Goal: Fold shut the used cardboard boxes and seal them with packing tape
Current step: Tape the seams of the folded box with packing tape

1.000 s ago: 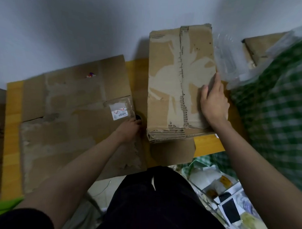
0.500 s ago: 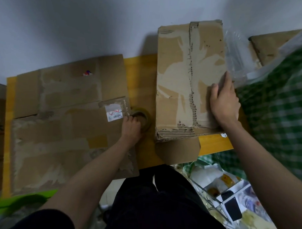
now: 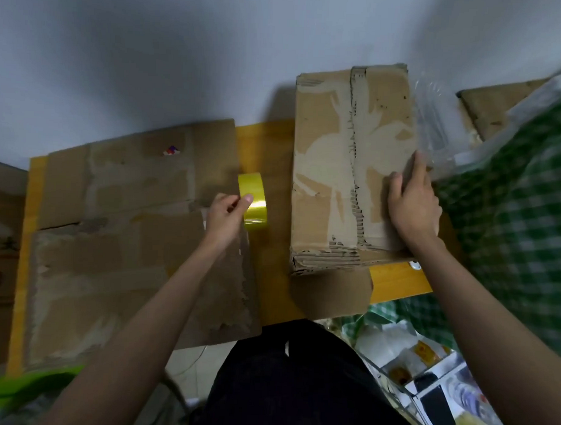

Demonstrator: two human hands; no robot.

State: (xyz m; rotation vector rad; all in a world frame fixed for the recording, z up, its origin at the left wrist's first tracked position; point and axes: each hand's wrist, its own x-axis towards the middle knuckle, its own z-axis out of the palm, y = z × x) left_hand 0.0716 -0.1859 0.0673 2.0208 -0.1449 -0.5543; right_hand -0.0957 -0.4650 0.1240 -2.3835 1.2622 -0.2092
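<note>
— Cardboard box on the right part of the yellow table, pushed far back by the wall. Folded shut?

— Looks shut on top, yes. Top flaps down flat, with a rough torn line along the middle. One loose flap hanging off the near end.

— Any new tape on it?

— None to see. Only pale marks, likely from old tape. So folding mostly done, sealing not yet begun.

— And the tape?

— Yellow tape roll up on its edge, just left of the box. Left hand gripping it, thumb on the shiny outside, fingers curled behind.

— Right hand?

— Flat on the box top, near its right edge, fingers stretched out, pressing down. Holding nothing.

— Anything else left to do?

— Probably. Big flat cardboard lying on the left side of the table, not folded into a box at all. More brown cardboard far right, partly under a green checked cloth.

— Inside the box?

— Can't tell, closed up. Clear plastic bag beside it on the right, touching it. Down near the right, a clear bin with small packets, too blurry to name.
</note>
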